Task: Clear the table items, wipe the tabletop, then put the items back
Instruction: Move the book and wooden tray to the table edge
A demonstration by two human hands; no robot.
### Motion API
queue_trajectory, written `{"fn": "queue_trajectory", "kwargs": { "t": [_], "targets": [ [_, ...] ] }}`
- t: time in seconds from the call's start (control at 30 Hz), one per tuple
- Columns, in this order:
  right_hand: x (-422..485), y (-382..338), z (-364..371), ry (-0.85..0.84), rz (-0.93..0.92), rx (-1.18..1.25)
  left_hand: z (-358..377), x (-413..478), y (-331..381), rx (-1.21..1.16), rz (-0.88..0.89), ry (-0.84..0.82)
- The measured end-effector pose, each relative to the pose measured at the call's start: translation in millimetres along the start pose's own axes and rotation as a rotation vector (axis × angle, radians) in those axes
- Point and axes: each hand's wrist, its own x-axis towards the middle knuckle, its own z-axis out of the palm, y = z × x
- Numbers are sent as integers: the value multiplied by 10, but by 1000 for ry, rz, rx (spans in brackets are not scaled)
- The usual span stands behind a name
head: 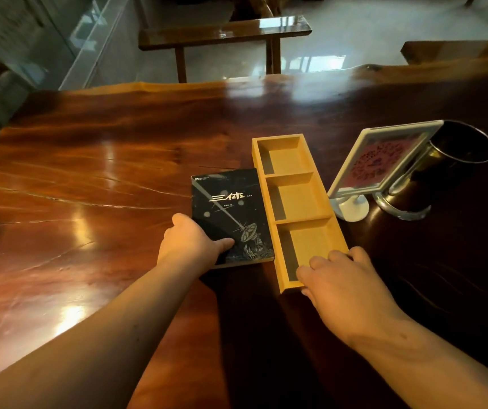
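A dark-covered book (231,208) lies flat on the glossy wooden table (89,178). My left hand (191,242) grips its near left corner, thumb on the cover. Right beside the book sits a long light-wood tray (266,184) with three empty compartments. My right hand (340,281) holds the tray's near end, fingers over the rim. A white-framed sign stand (384,160) and a dark metal cylindrical bin (455,160) stand to the right of the tray.
A dark wooden bench (225,33) stands beyond the table's far edge. Another wooden surface (443,50) shows at the upper right. A glass panel (95,39) rises at the upper left over a pale floor.
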Motion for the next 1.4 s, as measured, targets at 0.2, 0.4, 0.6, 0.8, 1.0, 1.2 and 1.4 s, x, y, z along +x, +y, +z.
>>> {"fn": "queue_trajectory", "kwargs": {
  "t": [0.2,0.4,0.6,0.8,1.0,1.2,1.4],
  "targets": [
    [-4,-5,11,26,-58,-23,-84,71,74,-9,-35,-128],
    [-6,-8,52,29,-76,-42,10,77,207,60,-110,-74],
    [14,2,68,17,-99,-74,44,107,114,-162,-57,-106],
    [57,-332,-229,-3,-165,-66,-326,-66,-712,-577,58,-188],
    [460,-1243,-793,19,-267,-3,-1172,-412,-2033,-747,65,-261],
    [1074,-2556,-1258,106,-298,67,-1951,-693,-3266,-843,3,-236],
    [1506,-4040,-1422,120,-403,83,-2464,-673,-4266,-897,-98,-251]
  ]
}}
